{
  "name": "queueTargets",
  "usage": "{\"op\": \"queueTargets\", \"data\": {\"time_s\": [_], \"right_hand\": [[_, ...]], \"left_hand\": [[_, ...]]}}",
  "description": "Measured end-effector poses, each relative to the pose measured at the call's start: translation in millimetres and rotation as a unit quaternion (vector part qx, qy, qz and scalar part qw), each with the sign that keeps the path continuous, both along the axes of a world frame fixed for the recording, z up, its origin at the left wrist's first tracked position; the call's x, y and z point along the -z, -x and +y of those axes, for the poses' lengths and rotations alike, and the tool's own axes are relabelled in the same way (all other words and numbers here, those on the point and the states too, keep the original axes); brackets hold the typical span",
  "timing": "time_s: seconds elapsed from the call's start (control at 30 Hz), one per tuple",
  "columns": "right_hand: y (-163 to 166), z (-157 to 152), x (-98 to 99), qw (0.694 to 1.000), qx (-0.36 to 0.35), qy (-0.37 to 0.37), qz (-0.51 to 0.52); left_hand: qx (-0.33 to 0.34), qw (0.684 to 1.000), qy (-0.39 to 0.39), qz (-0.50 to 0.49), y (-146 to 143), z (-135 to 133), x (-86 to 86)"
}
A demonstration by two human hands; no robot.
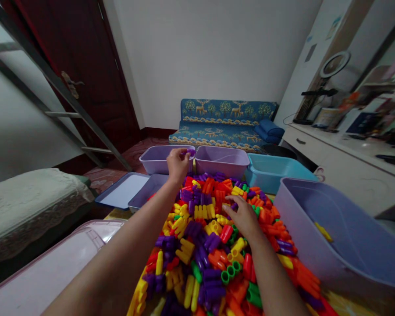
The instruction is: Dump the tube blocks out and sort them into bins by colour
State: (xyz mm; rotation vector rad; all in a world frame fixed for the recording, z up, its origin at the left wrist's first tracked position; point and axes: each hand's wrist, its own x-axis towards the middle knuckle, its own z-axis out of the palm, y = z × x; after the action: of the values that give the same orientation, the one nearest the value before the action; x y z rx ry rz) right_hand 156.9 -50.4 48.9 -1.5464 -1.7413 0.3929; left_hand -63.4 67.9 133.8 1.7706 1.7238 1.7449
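A big heap of plastic tube blocks point(213, 237) in purple, yellow, orange, red and green lies in front of me. My left hand point(177, 164) is stretched out over the rim of a far purple bin point(154, 160), fingers pinched on a purple block point(191, 152). My right hand point(241, 217) rests palm down on the heap, fingers curled around another purple block point(234, 206) among orange and yellow pieces.
A second purple bin point(222, 160) and a light blue bin point(276, 171) stand behind the heap. At the right a large purple bin point(345, 241) holds a yellow block point(324, 231). Flat lids point(125, 191) lie at the left. A patterned sofa point(223, 120) stands at the back.
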Motion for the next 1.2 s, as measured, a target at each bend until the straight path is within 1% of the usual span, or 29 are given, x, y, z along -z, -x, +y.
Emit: {"op": "queueTargets", "data": {"time_s": [0.07,0.13,0.23,0.33,0.47,0.73,0.8,0.97,1.2], "right_hand": [[-0.5,0.3,0.7,1.000,-0.004,-0.002,0.001],[-1.2,0.6,1.7,1.000,-0.009,-0.006,0.004],[-1.8,0.8,2.6,1.000,-0.014,-0.009,0.009],[-1.7,0.7,2.5,1.000,-0.016,-0.012,0.010],[-1.7,1.4,2.7,1.000,-0.021,-0.012,0.007],[-0.6,-0.2,1.7,1.000,-0.015,-0.011,0.007],[-0.5,-0.1,1.2,1.000,-0.011,-0.010,0.003],[-0.3,1.4,1.5,1.000,-0.006,-0.009,-0.001],[-1.2,1.8,2.8,1.000,-0.006,-0.010,-0.012]], "left_hand": [[-0.040,0.996,0.000,0.074,16.4,17.4,-9.4],[-0.058,0.986,0.025,0.152,27.7,28.1,-10.7],[-0.061,0.953,0.101,0.280,35.9,34.1,-2.7],[-0.055,0.923,0.153,0.349,37.5,35.3,6.8],[-0.049,0.910,0.177,0.372,36.4,38.1,12.2],[-0.040,0.887,0.231,0.398,38.5,37.3,14.3],[-0.045,0.887,0.233,0.396,39.9,39.0,15.3],[-0.034,0.884,0.245,0.397,39.5,44.7,17.0],[-0.030,0.873,0.255,0.414,34.8,47.3,16.1]]}}
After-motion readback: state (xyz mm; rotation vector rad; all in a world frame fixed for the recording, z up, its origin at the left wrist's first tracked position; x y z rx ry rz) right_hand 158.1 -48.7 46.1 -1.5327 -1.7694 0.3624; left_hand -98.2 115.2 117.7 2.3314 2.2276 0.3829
